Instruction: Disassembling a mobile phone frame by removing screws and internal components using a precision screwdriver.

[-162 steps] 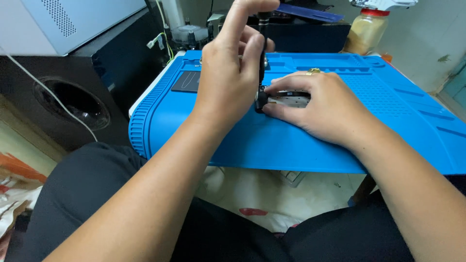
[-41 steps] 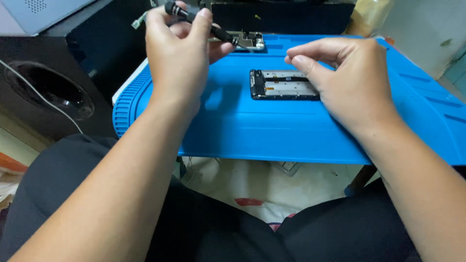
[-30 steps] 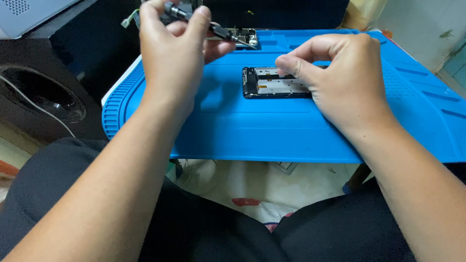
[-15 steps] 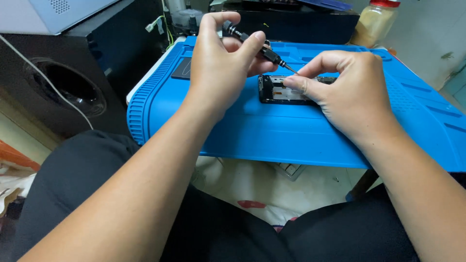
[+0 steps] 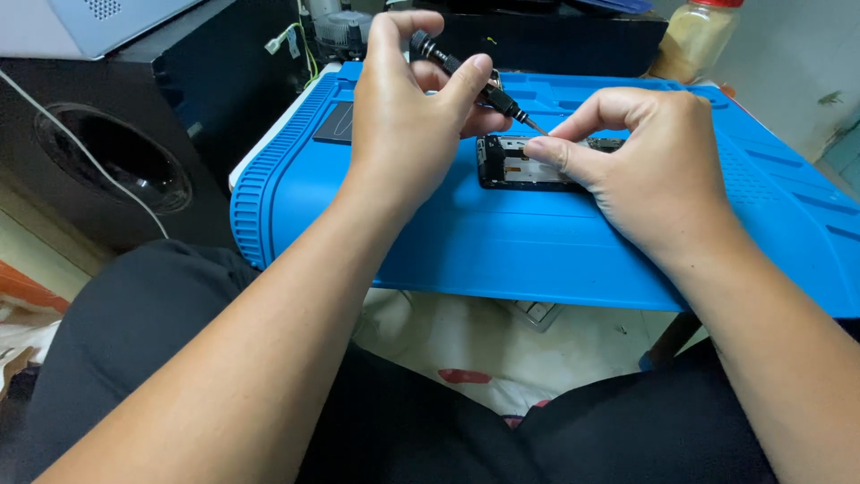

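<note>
My left hand (image 5: 412, 116) grips a small black screwdriver (image 5: 466, 75), held slanting with its tip down toward the right. The tip hovers just above a small opened black phone body (image 5: 507, 163) that lies flat on a blue ribbed work mat (image 5: 430, 242). My right hand (image 5: 649, 170) rests on the right part of the phone body, forefinger and thumb pinching at its upper edge, right by the screwdriver tip. Most of the phone's right half is hidden under that hand.
A dark loudspeaker cabinet (image 5: 107, 170) stands left of the mat, with a white cable across it. A black box (image 5: 537, 36) lies behind the mat and a jar with yellowish contents (image 5: 690, 40) stands at the back right. A dark flat square (image 5: 339, 124) sits on the mat's far left.
My left hand carried the screwdriver from the far left edge of the mat back over the phone body. My right hand stayed on the phone body, fingers shifting to its upper edge.
</note>
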